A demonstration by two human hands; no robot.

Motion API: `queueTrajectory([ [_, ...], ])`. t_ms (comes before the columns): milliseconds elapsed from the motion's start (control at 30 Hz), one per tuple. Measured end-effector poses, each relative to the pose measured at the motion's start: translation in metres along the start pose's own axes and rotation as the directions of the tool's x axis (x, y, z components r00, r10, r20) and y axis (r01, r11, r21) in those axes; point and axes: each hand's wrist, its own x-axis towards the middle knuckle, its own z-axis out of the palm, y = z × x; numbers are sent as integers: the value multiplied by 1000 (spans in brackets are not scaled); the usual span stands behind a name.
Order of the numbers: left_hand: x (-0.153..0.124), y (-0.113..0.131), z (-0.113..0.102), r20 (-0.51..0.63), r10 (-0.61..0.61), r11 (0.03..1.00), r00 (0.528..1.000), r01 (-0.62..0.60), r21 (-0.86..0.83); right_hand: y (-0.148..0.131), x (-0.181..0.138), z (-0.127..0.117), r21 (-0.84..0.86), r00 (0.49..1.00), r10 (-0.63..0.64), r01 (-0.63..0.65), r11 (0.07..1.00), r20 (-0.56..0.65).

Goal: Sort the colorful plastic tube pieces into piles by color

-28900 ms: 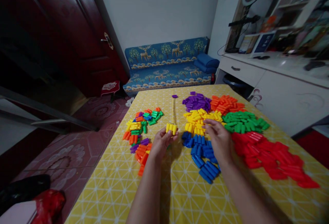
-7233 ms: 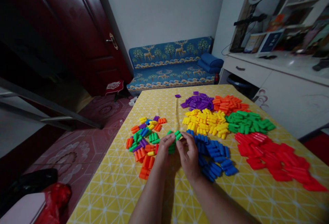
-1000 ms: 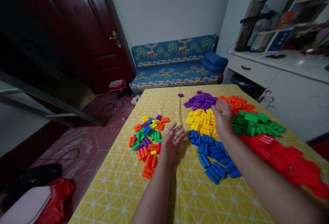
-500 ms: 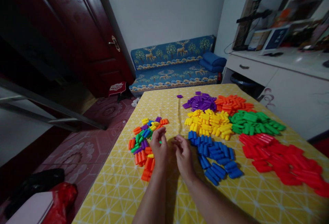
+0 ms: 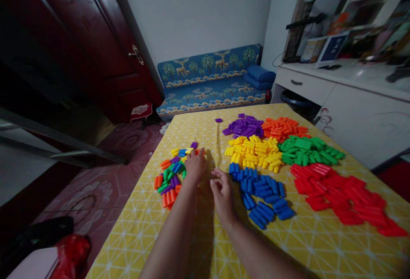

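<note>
My left hand [image 5: 195,166] is palm down at the right edge of a mixed pile of plastic building blocks [image 5: 173,175]. Its fingers are spread over an orange block [image 5: 201,152] and a yellow one; whether they touch is unclear. Between that pile and the blue blocks [image 5: 261,189] hovers my right hand [image 5: 223,191]. Its fingers curve loosely, apart from the thumb, and nothing shows in them. Sorted heaps lie to the right: yellow blocks [image 5: 253,150], purple blocks [image 5: 245,126], orange blocks [image 5: 283,129], green blocks [image 5: 310,150] and red blocks [image 5: 342,193].
A yellow patterned cloth [image 5: 134,236] covers the table. Two stray purple blocks lie near its far edge. Beyond stands a blue sofa [image 5: 208,87]; a white cabinet [image 5: 358,112] is on the right, a dark red door [image 5: 96,48] on the left.
My left hand has turned palm down and reached forward over the mixed pile's far right part. My right hand stays near the blue blocks. The view has shifted slightly to the right.
</note>
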Motion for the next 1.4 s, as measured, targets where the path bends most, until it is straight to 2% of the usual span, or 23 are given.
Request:
queueTrajectory([
  [100,5,5,3,0,46,999,999,-46,30,0,0,0,-9,1000,5,-5,1000,5],
  [233,4,6,11,-70,81,994,994,-86,-63,0,0,-1,-16,1000,-7,7,1000,11],
  [333,-2,5,13,-103,47,965,994,-71,-251,1,0,-1,-20,1000,-10,10,1000,14],
  [400,-11,6,11,-76,-33,877,997,-8,-481,1,1,-2,-39,1000,-11,10,999,-12],
  [433,-18,7,9,-26,-76,782,997,43,-622,1,1,-2,-47,999,-14,12,999,-35],
  [467,-26,9,7,47,-105,641,993,104,-761,0,2,-2,-49,998,-18,16,999,-59],
  [533,-43,12,2,226,-83,252,971,240,-938,-3,1,-3,-21,996,-20,18,1000,-89],
  [567,-51,14,-1,296,-44,57,954,298,-953,-5,1,-3,6,996,-12,12,1000,-89],
  [600,-59,15,-3,351,-7,-93,936,349,-933,-7,0,-4,35,997,3,0,999,-78],
  [633,-64,16,-4,392,26,-198,919,389,-900,-9,-1,-4,57,998,19,-15,998,-63],
  [667,-68,17,-5,425,44,-263,904,421,-868,-11,-1,-4,69,998,34,-30,997,-47],
  [733,-72,19,-4,453,69,-316,889,450,-835,-13,-2,-5,52,999,39,-37,998,-28],
  [933,-73,29,0,398,101,-370,912,406,-836,-10,2,-7,-90,992,-97,90,992,-77],
  [1067,-74,31,-1,418,72,-389,906,411,-824,-11,3,-10,-149,985,-145,131,980,-94],
  [1267,-74,30,4,405,48,-447,913,383,-808,-20,0,-12,-121,974,-200,187,975,-111],
  [1400,-72,29,5,478,-31,-533,878,390,-751,-23,-5,-12,-66,988,-149,146,987,-37],
])
